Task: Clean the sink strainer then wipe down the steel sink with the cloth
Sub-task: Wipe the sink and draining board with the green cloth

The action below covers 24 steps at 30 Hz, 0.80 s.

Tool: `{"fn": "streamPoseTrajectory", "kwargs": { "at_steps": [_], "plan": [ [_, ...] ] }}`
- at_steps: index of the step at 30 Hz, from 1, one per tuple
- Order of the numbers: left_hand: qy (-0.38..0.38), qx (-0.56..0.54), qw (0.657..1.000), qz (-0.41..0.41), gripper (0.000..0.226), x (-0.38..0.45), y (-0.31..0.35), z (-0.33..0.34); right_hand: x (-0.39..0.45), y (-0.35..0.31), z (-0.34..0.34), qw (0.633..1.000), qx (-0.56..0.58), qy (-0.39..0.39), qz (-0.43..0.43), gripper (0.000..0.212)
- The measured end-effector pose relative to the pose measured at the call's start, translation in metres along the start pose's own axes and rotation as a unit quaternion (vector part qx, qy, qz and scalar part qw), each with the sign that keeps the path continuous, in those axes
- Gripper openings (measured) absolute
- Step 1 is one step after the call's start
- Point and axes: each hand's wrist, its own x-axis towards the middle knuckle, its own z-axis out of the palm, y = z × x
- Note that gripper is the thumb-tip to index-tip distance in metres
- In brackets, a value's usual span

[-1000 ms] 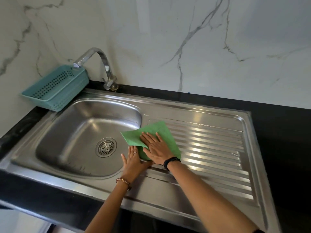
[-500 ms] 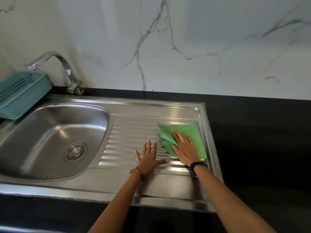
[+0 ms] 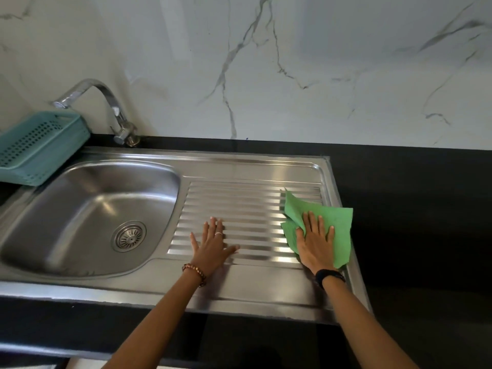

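Observation:
A steel sink (image 3: 239, 166) fills the counter, with a bowl on the left and a ribbed draining board on the right. The round strainer (image 3: 128, 236) sits in the bowl's drain. A green cloth (image 3: 336, 222) lies crumpled at the board's right edge, partly over the rim. My right hand (image 3: 315, 242) presses flat on the cloth, fingers spread. My left hand (image 3: 211, 245) rests palm down on the ribs near the bowl, holding nothing.
A chrome tap (image 3: 106, 105) stands at the back left, its spout over a teal perforated basket (image 3: 34, 147) on the sink's left corner. Black countertop (image 3: 415, 222) stretches to the right. A marble wall (image 3: 266, 62) rises behind.
My right hand has slid the cloth rightward along the draining board, from beside the bowl to its right edge. My left hand followed to the right and spread flat on the ribs.

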Motion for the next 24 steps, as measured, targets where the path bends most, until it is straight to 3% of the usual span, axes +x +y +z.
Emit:
{"fn": "streamPoseTrajectory", "kwargs": {
  "at_steps": [4, 8, 17, 21, 24],
  "plan": [
    [0.048, 0.014, 0.997, -0.058, 0.095, -0.007, -0.042, -0.018, 0.009, -0.035, 0.0, 1.0, 0.016, -0.024, 0.0, 0.053],
    [0.057, -0.05, 0.989, -0.124, 0.104, -0.013, -0.07, -0.027, 0.009, -0.104, 0.02, 0.992, 0.02, -0.07, -0.101, 0.052],
    [0.07, -0.096, 0.989, -0.087, 0.081, -0.021, -0.098, -0.041, 0.031, -0.255, 0.072, 0.951, -0.023, -0.125, -0.283, 0.054],
    [0.075, -0.116, 0.987, -0.079, 0.063, -0.023, -0.102, -0.043, 0.024, -0.268, 0.084, 0.919, -0.059, -0.131, -0.366, 0.051],
    [0.064, -0.116, 0.988, -0.075, 0.056, -0.026, -0.1, -0.041, 0.019, -0.257, 0.086, 0.914, -0.049, -0.132, -0.38, 0.053]
  ]
}}
